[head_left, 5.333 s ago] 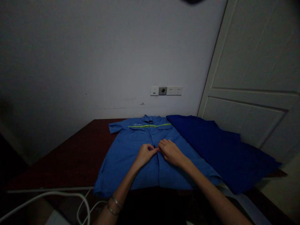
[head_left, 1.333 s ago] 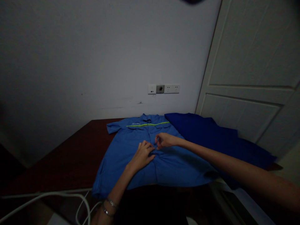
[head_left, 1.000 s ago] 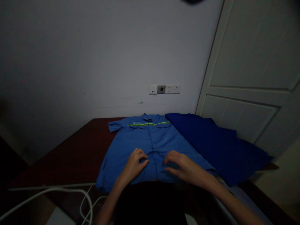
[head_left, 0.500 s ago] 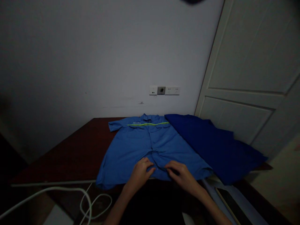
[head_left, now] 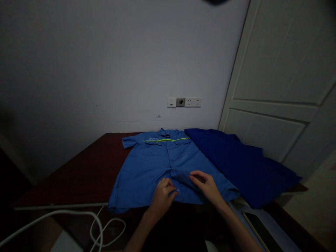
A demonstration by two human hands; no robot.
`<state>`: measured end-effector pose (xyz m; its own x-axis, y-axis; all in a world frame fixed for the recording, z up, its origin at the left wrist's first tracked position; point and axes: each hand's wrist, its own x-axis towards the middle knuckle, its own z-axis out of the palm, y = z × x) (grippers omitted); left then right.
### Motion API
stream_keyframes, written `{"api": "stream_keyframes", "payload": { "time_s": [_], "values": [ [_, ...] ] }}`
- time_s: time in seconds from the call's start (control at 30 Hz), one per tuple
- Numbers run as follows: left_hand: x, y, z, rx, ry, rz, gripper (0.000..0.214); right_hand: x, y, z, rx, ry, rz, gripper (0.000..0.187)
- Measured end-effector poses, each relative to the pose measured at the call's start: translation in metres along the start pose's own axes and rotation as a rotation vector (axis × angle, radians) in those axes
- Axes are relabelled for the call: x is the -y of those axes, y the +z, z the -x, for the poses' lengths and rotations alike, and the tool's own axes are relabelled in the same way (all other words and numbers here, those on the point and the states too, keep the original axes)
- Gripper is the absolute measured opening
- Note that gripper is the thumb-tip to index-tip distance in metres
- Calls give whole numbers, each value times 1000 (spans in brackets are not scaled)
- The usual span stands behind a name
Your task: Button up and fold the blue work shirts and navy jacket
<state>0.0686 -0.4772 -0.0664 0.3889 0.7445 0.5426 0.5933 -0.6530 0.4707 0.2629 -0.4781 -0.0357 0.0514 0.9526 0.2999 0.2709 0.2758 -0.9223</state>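
Observation:
A light blue short-sleeved shirt (head_left: 147, 164) lies front up, its collar toward the wall and its hem at the near table edge. A yellow-green stripe and white lettering cross its chest. The upper front is closed; near the hem the two front edges are parted. My left hand (head_left: 163, 194) pinches the shirt's lower front edge beside a small pale spot, perhaps a button. With fingers closed on the other front edge, my right hand (head_left: 204, 183) holds that flap lifted and folded back to the right.
Dark blue cloth (head_left: 236, 164) covers the shirt's right side and hangs over the table's right end. The dark red table (head_left: 89, 168) meets a wall with sockets (head_left: 193, 102). A white cable (head_left: 78, 212) loops at lower left; a dark flat object (head_left: 259, 229) lies lower right.
My right hand has moved up and slightly right, lifting the front flap open. My left hand has shifted a little right along the lower front edge.

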Motion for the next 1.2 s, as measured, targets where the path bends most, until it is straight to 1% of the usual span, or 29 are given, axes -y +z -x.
{"api": "stream_keyframes", "payload": {
  "time_s": [0.07, 0.13, 0.3, 0.4, 0.5, 0.6, 0.7, 0.8, 1.03, 1.2],
  "values": [
    [-2, 3, 3, -50, 1, 9, 7, 4, -1, -2, -12, 22, -33, 38],
    [-2, 4, 5, -74, 26, 23, 8, 9, -3, -3, -16, 29, -50, 39],
    [0, 0, 9, -42, 116, 60, 17, 26, -10, -4, 0, -42, 16, 34],
    [-2, -8, 8, -37, 105, 104, 18, 36, -14, -4, 23, -92, 74, 31],
    [-8, -20, 2, -28, 80, 161, 17, 46, -15, -6, 82, -129, 122, 28],
    [-17, -33, -7, 37, 39, 198, 20, 53, -11, -9, 136, -155, 154, 26],
    [-25, -43, -17, 94, -17, 227, 26, 54, -5, -13, 188, -177, 153, 23],
    [-28, -47, -25, 108, -27, 236, 25, 54, 1, -16, 226, -190, 138, 22],
    [-25, -48, -35, 120, 1, 250, 16, 53, 7, -22, 306, -137, 71, 22],
    [-22, -49, -38, 130, -12, 238, 18, 50, 7, -27, 328, -103, 43, 25]
  ]
}}
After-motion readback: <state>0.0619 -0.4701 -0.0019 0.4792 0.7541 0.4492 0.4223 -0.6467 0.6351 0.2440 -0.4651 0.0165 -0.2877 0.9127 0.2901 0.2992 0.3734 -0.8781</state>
